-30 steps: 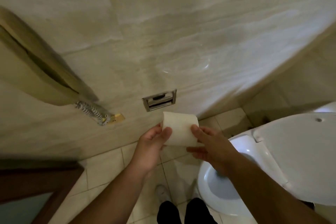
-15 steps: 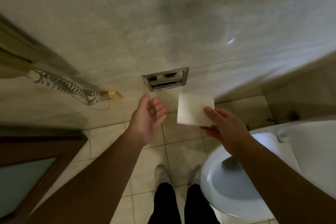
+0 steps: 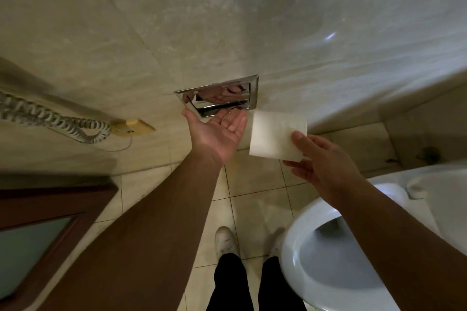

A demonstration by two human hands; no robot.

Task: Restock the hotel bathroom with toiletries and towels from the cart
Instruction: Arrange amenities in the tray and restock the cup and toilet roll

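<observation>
Nearest the camera: black trouser legs and white shoes, standing on beige floor tiles. Toes pointed toward the wall.

Right of the feet, an open white toilet bowl, with the right forearm crossing above it. At lower left, a dark wooden door with a frosted pane.

Both bare forearms reached forward and up toward the wall.

Right hand: gripped a toilet paper roll, thumb pressed on the roll's near side, fingers curled beneath its lower right edge. The roll was white and full, held in the air. It sat just right of the left hand, its upper left corner just below the holder's lower right corner. Whether it touched either could not be told.

Left hand: palm up, fingers extended and relaxed, holding nothing. The fingertips lay at the lower edge of the holder. Contact could not be confirmed.

Recessed chrome toilet paper holder: set into the wall, rectangular frame, mirrored interior showing dim reflections. No roll seen in it.

Further left along the wall, a coiled telephone cord ran down to a small beige wall socket, with a thin wire looping beneath.

Farthest back, the pale marble-look wall, large slabs with faint joints and one small glint of light at upper right.
</observation>
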